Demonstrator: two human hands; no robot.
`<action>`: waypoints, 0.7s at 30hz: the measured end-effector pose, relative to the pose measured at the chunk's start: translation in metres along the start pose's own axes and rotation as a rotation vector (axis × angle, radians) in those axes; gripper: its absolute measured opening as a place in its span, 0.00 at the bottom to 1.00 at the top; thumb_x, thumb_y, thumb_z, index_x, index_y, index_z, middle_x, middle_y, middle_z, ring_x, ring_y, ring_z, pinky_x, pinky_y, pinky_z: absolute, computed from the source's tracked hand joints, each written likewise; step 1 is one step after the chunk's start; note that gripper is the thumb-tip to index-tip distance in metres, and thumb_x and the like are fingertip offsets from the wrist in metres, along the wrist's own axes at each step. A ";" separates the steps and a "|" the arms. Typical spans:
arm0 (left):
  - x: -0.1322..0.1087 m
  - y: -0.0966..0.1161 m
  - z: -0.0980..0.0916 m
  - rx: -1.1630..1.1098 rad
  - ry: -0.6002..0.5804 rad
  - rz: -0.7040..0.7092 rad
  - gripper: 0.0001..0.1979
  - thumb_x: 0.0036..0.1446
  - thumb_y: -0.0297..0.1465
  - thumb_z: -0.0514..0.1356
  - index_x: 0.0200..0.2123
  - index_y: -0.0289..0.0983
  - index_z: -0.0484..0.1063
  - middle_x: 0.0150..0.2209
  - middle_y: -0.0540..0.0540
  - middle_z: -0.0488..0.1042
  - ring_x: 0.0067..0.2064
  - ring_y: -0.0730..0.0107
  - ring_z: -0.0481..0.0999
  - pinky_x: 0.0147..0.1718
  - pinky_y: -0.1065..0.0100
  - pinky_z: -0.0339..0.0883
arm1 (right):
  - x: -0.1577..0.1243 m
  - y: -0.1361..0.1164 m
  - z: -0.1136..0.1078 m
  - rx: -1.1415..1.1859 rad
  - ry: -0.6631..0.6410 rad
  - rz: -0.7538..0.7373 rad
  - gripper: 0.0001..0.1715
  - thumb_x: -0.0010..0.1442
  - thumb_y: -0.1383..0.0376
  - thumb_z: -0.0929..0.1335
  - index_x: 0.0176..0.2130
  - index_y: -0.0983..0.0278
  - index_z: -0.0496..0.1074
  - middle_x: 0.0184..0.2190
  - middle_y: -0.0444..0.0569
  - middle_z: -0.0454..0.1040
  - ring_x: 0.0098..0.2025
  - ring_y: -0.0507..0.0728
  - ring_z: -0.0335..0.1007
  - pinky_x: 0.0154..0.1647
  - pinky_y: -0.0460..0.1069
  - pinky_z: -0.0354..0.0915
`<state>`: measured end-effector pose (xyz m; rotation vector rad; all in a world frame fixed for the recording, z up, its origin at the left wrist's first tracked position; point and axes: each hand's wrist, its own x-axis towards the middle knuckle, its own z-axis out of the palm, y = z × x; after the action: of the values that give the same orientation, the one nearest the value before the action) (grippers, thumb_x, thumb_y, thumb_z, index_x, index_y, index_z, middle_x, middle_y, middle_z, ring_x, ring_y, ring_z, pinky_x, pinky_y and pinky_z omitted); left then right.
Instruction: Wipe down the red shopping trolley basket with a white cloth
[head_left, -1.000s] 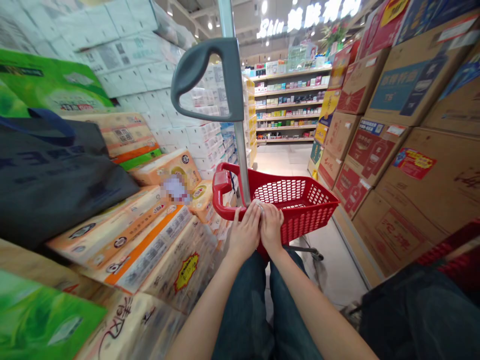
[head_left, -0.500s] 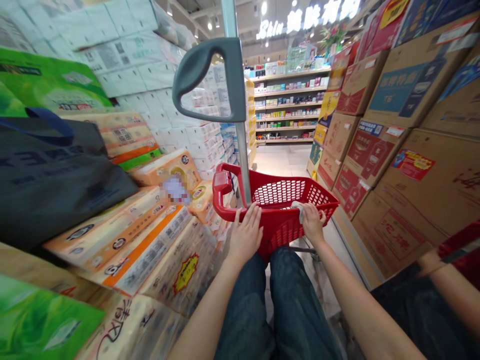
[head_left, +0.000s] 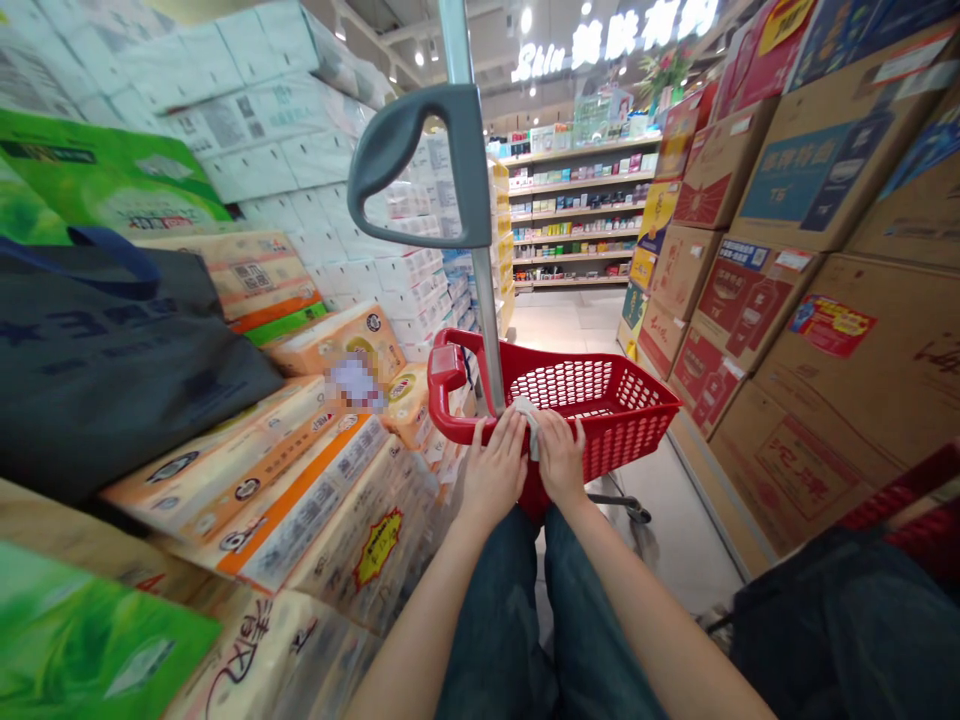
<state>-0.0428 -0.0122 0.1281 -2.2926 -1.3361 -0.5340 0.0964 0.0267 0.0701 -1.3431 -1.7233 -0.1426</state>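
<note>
Two hands meet on the near rim of the red basket [head_left: 637, 385], a rim running left to right. The right hand [head_left: 561, 460] pinches a small white cloth [head_left: 527, 413] against that rim, just right of the basket's metal pole [head_left: 487, 330]; the left hand [head_left: 495, 470] lies flat, fingers spread, directly left of the cloth

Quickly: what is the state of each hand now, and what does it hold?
Left hand: open, resting on the red basket rim.
Right hand: shut on a white cloth at the rim.
</note>
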 end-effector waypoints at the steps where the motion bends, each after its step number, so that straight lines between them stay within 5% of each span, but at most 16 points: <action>1: 0.000 0.000 0.000 0.000 0.002 -0.005 0.28 0.65 0.34 0.47 0.66 0.31 0.53 0.68 0.41 0.53 0.71 0.65 0.43 0.67 0.50 0.39 | -0.002 0.017 -0.002 -0.029 0.003 0.001 0.24 0.69 0.65 0.53 0.60 0.57 0.62 0.58 0.48 0.68 0.63 0.55 0.57 0.67 0.59 0.37; 7: 0.000 0.003 0.000 -0.002 0.007 -0.019 0.27 0.67 0.34 0.46 0.66 0.32 0.53 0.68 0.42 0.53 0.71 0.66 0.44 0.67 0.51 0.39 | -0.008 0.118 -0.017 -0.185 0.027 0.089 0.24 0.68 0.64 0.53 0.58 0.56 0.64 0.59 0.49 0.68 0.64 0.57 0.57 0.66 0.62 0.39; 11: 0.000 0.004 0.000 -0.013 0.010 -0.022 0.27 0.66 0.34 0.47 0.66 0.32 0.53 0.68 0.41 0.53 0.71 0.65 0.44 0.67 0.50 0.39 | -0.006 0.141 -0.020 -0.203 0.035 0.145 0.23 0.68 0.63 0.54 0.57 0.57 0.65 0.58 0.50 0.69 0.63 0.58 0.58 0.65 0.62 0.41; 16: 0.001 0.004 0.001 -0.021 0.017 -0.032 0.27 0.66 0.34 0.47 0.66 0.32 0.54 0.68 0.41 0.54 0.71 0.65 0.44 0.67 0.50 0.38 | 0.002 0.088 -0.011 -0.148 0.132 0.280 0.22 0.68 0.62 0.54 0.52 0.61 0.69 0.54 0.53 0.71 0.62 0.61 0.57 0.62 0.61 0.48; 21: 0.001 0.003 0.004 -0.034 0.019 -0.029 0.27 0.65 0.34 0.48 0.66 0.32 0.54 0.67 0.41 0.55 0.70 0.65 0.45 0.68 0.50 0.38 | 0.008 -0.003 -0.003 0.069 0.086 0.135 0.21 0.68 0.64 0.53 0.53 0.60 0.68 0.52 0.51 0.72 0.58 0.57 0.61 0.63 0.56 0.49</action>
<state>-0.0397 -0.0106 0.1249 -2.2924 -1.3635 -0.5912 0.0958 0.0298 0.0783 -1.3778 -1.5474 -0.0624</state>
